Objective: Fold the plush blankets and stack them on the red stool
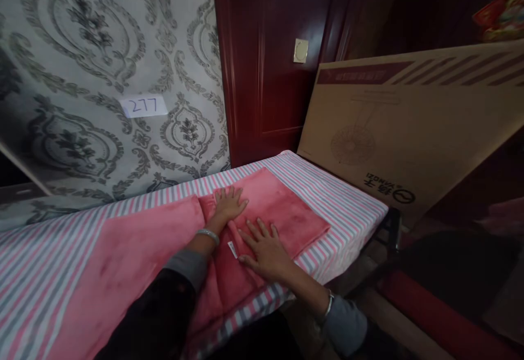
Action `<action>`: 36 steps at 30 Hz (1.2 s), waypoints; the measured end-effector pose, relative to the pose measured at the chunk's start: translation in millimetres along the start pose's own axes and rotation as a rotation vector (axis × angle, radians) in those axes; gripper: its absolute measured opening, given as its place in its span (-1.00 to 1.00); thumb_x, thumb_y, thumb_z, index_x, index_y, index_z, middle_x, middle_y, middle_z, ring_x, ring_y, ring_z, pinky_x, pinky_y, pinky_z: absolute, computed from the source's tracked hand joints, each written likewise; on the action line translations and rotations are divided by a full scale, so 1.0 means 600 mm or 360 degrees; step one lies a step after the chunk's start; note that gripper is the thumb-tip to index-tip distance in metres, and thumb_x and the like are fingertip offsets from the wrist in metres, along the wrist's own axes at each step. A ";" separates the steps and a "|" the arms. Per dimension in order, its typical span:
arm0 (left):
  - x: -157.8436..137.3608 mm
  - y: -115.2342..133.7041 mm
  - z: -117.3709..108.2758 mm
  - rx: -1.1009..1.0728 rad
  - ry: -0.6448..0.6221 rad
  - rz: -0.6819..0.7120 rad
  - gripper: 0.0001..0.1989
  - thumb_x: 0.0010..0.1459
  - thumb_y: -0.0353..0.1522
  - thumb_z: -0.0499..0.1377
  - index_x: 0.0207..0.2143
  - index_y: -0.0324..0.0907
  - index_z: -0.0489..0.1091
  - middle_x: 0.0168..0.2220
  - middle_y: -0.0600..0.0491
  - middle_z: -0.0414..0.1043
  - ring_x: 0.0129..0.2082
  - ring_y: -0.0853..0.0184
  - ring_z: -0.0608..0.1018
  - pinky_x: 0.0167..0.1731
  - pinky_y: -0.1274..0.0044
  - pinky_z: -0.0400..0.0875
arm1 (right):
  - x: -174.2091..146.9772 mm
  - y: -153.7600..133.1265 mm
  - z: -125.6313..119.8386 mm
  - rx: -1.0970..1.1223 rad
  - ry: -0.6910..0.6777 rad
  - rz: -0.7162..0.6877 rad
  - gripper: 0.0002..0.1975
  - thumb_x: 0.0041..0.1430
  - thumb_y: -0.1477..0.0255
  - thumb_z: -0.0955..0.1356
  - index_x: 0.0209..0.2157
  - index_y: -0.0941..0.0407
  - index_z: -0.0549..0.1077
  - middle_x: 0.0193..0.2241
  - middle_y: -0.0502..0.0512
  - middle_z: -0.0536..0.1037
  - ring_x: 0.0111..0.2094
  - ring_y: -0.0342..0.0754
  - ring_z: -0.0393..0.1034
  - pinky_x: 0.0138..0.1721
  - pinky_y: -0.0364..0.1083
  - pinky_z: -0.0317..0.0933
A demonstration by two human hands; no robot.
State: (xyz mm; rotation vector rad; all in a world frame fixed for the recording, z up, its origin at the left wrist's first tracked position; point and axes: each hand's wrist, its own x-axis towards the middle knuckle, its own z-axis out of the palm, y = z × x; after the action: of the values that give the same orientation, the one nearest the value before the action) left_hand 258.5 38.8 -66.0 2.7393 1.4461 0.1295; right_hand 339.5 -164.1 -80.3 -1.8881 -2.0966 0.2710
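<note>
A pink plush cloth item [155,229] lies spread over the striped tablecloth, with folds and a raised seam across its middle. What kind of item it is, I cannot tell. My left hand [228,205] rests flat on it near the far edge, fingers spread. Closer to me, my right hand [266,252] also presses flat on the plush, its fingers apart. Between the two hands a small white label [232,249] sticks out at the seam. My left forearm covers part of the cloth on the near side.
Pink, grey and white stripes mark the tablecloth [344,196]. A large cardboard box [409,125] leans at the right, beside a dark red door panel [278,49]. Patterned wallpaper [180,49] carries a paper marked 277 [144,106]. A dark chair [450,273] stands at the lower right.
</note>
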 end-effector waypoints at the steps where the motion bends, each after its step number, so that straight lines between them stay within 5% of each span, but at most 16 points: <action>1: 0.000 -0.001 0.002 0.0067 -0.0002 0.0009 -0.31 0.33 0.00 -0.12 0.41 -0.06 0.02 0.46 -0.09 -0.11 0.41 -0.21 -0.04 0.31 -0.03 -0.20 | 0.004 0.005 -0.010 0.0030 -0.0001 -0.0035 -0.32 0.33 -0.05 0.20 0.37 -0.07 0.15 0.41 0.14 0.06 0.41 0.33 -0.17 0.31 0.42 -0.22; 5: 0.002 -0.003 0.004 0.0161 0.0046 0.0025 -0.32 0.34 0.02 -0.15 0.41 -0.05 0.03 0.45 -0.11 -0.09 0.40 -0.20 0.02 0.30 -0.02 -0.14 | 0.056 0.054 -0.083 0.0020 0.0174 -0.0040 -0.44 0.42 0.16 0.16 0.36 0.04 0.17 0.32 0.20 0.27 0.31 0.12 0.15 0.30 0.15 0.03; 9: 0.003 -0.001 0.005 0.0147 0.0057 0.0022 -0.31 0.34 0.03 -0.14 0.41 -0.05 0.03 0.45 -0.12 -0.07 0.40 -0.20 0.02 0.29 -0.04 -0.12 | 0.120 0.138 -0.117 -0.0332 0.0362 0.0390 -0.38 0.40 0.14 0.18 0.40 0.04 0.07 0.43 0.19 -0.04 0.43 0.25 -0.25 0.33 0.35 -0.19; 13: 0.003 -0.002 0.008 0.0134 0.0061 0.0027 -0.30 0.33 0.04 -0.14 0.40 -0.06 0.06 0.45 -0.12 -0.07 0.39 -0.21 0.03 0.29 -0.03 -0.11 | 0.134 0.198 -0.075 -0.0356 0.0143 0.0576 -0.37 0.43 0.10 0.10 0.42 0.02 0.01 0.44 0.13 -0.09 0.44 0.18 -0.25 0.33 0.30 -0.14; 16: 0.004 -0.004 0.011 0.0129 0.0095 0.0038 -0.31 0.33 0.04 -0.14 0.39 -0.05 0.07 0.44 -0.13 -0.05 0.39 -0.19 0.04 0.29 -0.03 -0.10 | 0.129 0.213 -0.057 -0.0299 0.0050 0.0605 -0.35 0.42 0.06 0.07 0.43 -0.01 -0.06 0.45 0.09 -0.18 0.44 0.15 -0.29 0.33 0.30 -0.15; 20: 0.004 -0.005 0.016 0.0111 0.0115 0.0039 -0.31 0.32 0.05 -0.12 0.38 -0.04 0.10 0.44 -0.12 -0.03 0.39 -0.20 0.05 0.28 -0.05 -0.10 | 0.149 0.217 -0.104 -0.0198 -0.0145 0.0616 -0.34 0.40 0.04 0.07 0.42 -0.03 -0.03 0.44 0.12 -0.09 0.43 0.19 -0.21 0.30 0.37 -0.13; 25: 0.000 -0.004 0.021 0.0120 0.0206 0.0050 -0.31 0.30 0.05 -0.09 0.37 -0.04 0.13 0.42 -0.13 0.00 0.38 -0.22 0.08 0.28 -0.05 -0.11 | 0.232 0.217 -0.158 -0.0328 0.0099 0.0432 -0.36 0.43 0.11 0.05 0.44 0.00 -0.09 0.45 0.10 -0.13 0.45 0.14 -0.40 0.35 0.34 -0.28; 30: -0.003 -0.004 0.021 0.0074 0.0167 0.0043 -0.29 0.29 0.08 -0.09 0.37 -0.02 0.12 0.43 -0.14 -0.03 0.39 -0.22 0.04 0.28 -0.05 -0.13 | 0.298 0.229 -0.104 -0.0287 0.0012 0.0406 -0.36 0.43 0.11 0.06 0.42 0.08 -0.03 0.44 0.14 -0.09 0.45 0.07 -0.30 0.37 0.25 -0.23; 36: -0.006 0.001 0.018 0.0023 0.0102 0.0018 -0.28 0.28 0.09 -0.10 0.38 0.00 0.10 0.44 -0.16 -0.05 0.41 -0.16 0.00 0.30 -0.03 -0.23 | 0.309 0.261 -0.057 -0.0235 -0.0054 0.0467 -0.31 0.42 0.04 0.00 0.44 0.09 -0.10 0.45 0.16 -0.14 0.45 0.08 -0.31 0.36 0.27 -0.20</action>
State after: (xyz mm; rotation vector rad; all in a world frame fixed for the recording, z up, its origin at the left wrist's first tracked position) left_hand 258.2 35.5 -76.8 2.7800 1.4522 0.2101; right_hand 481.6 35.8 -83.3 -2.2952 -1.9017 0.2187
